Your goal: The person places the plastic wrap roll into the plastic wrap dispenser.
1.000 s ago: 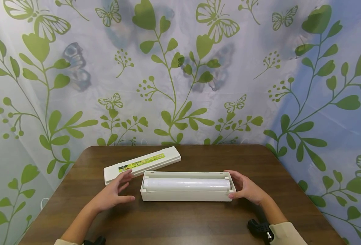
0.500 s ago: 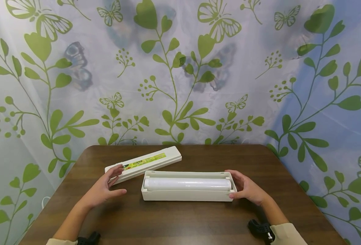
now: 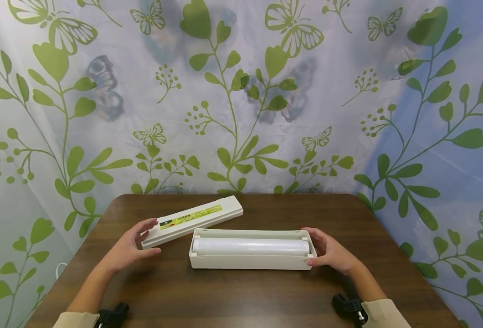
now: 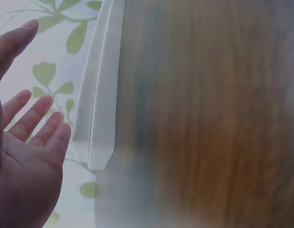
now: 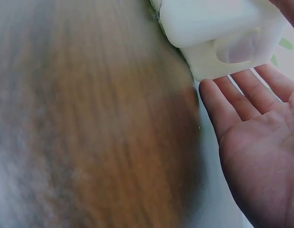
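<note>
A long white dispenser box [image 3: 249,262] lies open on the brown table [image 3: 241,296], with a roll of clear film [image 3: 249,246] inside it. Its white lid [image 3: 192,219], with a green and yellow label, lies slanted behind and to the left. My left hand [image 3: 136,239] is open and cupped at the lid's left end; the left wrist view shows the fingers [image 4: 37,118] straight beside the lid [image 4: 102,95]. My right hand [image 3: 327,249] stands open against the box's right end. In the right wrist view its straight fingers [image 5: 232,104] lie just below the box end [image 5: 218,33].
A curtain [image 3: 241,91] printed with green leaves and butterflies hangs right behind the table and round both sides. The table's rounded far corners lie close to it. Black wrist mounts [image 3: 346,304] show at the bottom edge.
My left hand has moved left and back, from beside the box's left end to the left end of the lid. The right hand, box and lid have stayed put.
</note>
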The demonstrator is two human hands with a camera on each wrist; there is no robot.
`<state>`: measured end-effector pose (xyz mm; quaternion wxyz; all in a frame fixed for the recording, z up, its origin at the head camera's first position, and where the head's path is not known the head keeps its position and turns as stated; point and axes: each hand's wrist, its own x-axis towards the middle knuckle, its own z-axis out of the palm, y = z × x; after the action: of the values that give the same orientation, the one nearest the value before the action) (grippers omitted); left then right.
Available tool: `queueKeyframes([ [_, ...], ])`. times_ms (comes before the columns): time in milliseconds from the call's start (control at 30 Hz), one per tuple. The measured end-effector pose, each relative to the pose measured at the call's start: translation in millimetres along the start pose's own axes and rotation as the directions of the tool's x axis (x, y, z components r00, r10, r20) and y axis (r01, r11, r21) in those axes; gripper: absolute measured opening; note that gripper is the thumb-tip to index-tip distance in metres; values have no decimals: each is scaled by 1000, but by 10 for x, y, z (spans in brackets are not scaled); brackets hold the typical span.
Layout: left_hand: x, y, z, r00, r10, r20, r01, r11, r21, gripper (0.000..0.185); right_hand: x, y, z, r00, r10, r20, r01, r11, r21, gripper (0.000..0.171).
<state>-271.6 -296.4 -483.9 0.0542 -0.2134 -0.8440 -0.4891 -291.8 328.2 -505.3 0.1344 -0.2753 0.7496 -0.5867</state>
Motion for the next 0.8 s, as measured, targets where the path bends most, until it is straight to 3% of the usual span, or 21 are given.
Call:
queueKeyframes([
  [433,1,-100,-182,997,-62,-45,68,985,159,77,-2,-33,12,1000,24,0,-24,1000,-7,88],
  [667,43,-225,-240,996,-71,-54,78,985,155,78,-8,-49,19,1000,27,-4,-27,1000,-3,88],
  [800,63,-300,-287,994,-105,-26,108,985,135,82,-5,-39,19,1000,17,-2,-17,1000,-8,87],
])
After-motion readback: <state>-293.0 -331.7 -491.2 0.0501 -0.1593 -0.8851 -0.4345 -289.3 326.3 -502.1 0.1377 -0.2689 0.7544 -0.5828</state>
